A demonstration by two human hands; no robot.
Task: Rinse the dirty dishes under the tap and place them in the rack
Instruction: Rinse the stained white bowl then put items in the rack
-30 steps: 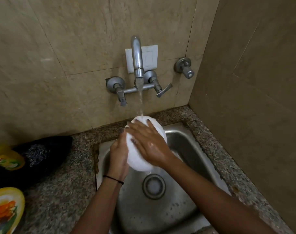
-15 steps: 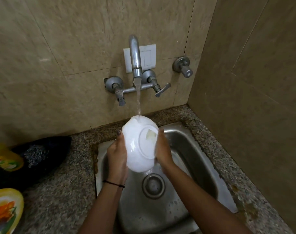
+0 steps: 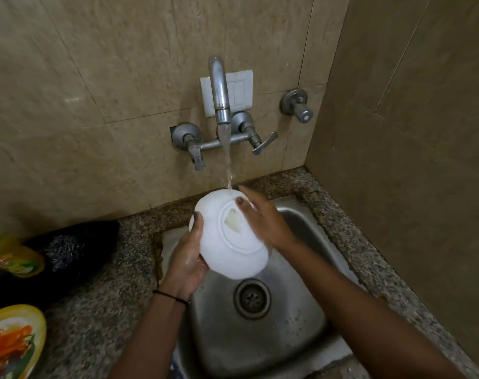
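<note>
White bowl [image 3: 233, 253] is hanging tilted over the sink [image 3: 301, 272], middle of the frame, its underside facing up at me and its top edge catching the water [image 3: 228, 165] running from the tap [image 3: 219, 86]. My left hand [image 3: 186, 258] is gripping the left rim, thumb hooked over it. My right hand [image 3: 265, 222], which was off at the side half a second ago, is coming back across the base with straight fingers, thumb pressing, rubbing rather than gripping. That is uncovering a pale smear [image 3: 233, 221] inside the foot ring, so I am judging the rinse unfinished. No rack is showing anywhere, and a painted plate [image 3: 14, 340] is waiting on the bench [image 3: 101, 310] at lower left.
</note>
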